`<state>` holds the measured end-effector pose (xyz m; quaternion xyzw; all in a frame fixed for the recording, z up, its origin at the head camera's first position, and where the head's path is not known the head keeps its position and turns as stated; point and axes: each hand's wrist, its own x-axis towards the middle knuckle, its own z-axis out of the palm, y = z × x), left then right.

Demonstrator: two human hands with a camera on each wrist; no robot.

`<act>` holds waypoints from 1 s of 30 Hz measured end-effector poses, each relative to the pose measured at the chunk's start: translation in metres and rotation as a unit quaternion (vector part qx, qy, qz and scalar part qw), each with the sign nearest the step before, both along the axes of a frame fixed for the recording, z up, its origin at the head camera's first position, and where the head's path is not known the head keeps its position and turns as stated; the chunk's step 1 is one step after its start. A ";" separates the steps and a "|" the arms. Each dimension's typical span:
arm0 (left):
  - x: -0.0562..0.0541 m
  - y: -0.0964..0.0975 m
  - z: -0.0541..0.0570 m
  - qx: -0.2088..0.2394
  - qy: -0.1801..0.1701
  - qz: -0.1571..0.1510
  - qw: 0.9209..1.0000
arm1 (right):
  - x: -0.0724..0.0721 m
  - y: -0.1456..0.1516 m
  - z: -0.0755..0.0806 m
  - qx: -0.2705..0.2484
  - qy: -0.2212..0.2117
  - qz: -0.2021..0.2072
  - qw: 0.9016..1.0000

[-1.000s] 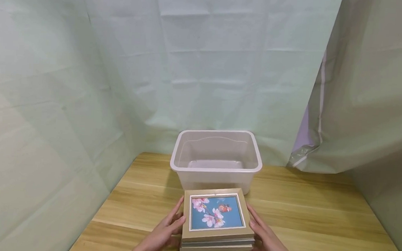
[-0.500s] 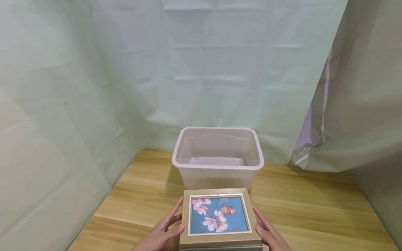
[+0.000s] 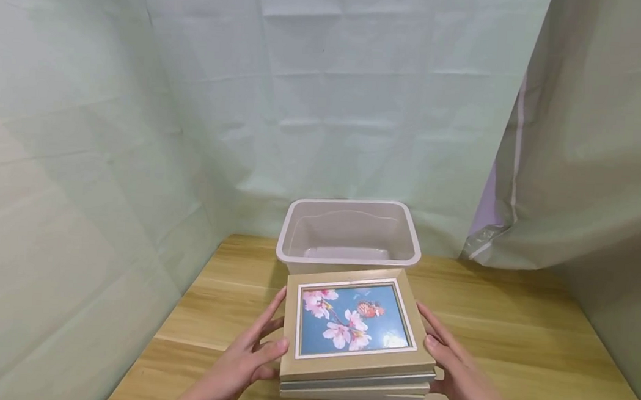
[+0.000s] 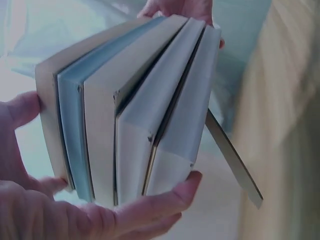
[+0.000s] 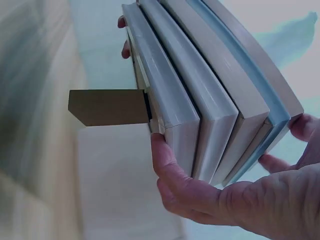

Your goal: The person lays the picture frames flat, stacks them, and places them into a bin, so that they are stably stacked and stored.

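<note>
A stack of several picture frames (image 3: 354, 373) hangs level above the table, in front of the bin. The top frame (image 3: 316, 365) is tan, with a photo of pink blossoms and a butterfly. In the left wrist view, a blue-grey frame (image 4: 73, 135) and paler frames lie beneath it. My left hand (image 3: 241, 360) grips the stack's left side, thumb near the top and fingertips under the lowest frame. My right hand (image 3: 459, 370) holds the right side likewise, fingers (image 5: 172, 172) reaching underneath. A stand leg (image 5: 107, 107) sticks out from the bottom frame.
A light plastic bin (image 3: 348, 261) stands at the back of the wooden table (image 3: 510, 334), close behind the stack. Pale green cloth (image 3: 343, 103) hangs behind and along the left. A greyish curtain (image 3: 588, 149) hangs at the right.
Both hands have raised the stack off the table. It has come nearer the camera and now covers more of the bin's front wall. The bin has stayed in place.
</note>
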<state>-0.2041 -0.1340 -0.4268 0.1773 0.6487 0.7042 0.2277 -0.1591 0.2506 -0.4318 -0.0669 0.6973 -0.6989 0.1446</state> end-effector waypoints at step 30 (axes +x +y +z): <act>-0.093 0.005 0.124 -0.052 0.027 0.033 0.998 | -0.095 -0.007 0.128 0.043 0.056 0.045 0.997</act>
